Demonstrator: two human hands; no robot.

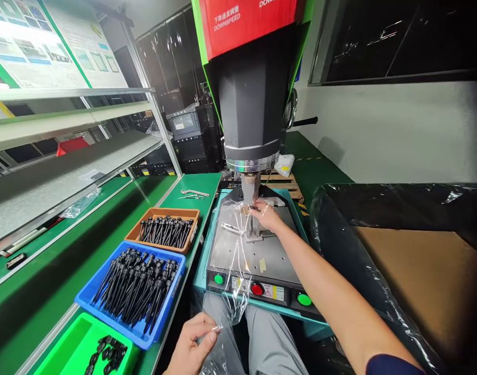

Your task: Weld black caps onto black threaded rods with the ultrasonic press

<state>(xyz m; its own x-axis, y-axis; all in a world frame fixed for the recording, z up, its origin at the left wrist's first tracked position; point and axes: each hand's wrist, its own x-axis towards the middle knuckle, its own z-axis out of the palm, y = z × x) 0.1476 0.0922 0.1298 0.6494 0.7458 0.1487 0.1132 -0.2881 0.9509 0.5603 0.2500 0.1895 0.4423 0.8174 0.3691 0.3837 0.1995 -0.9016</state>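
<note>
My right hand (264, 215) reaches forward to the fixture under the press horn (250, 188), fingers pinched on a small dark part there. My left hand (193, 341) sits low near my lap, fingers pinched on the lower end of a clear plastic film (235, 260). The film stretches from that hand up across the grey machine plate (254, 252) toward the fixture. A blue tray (156, 325) of several long black pointed parts lies just left of the machine.
An orange tray (163, 213) of black parts sits behind the blue one, and a green tray (72, 349) with small black pieces in front. Green and red buttons (257, 289) line the machine front. A black-lined cardboard box (422, 271) stands at right. Shelving rises at left.
</note>
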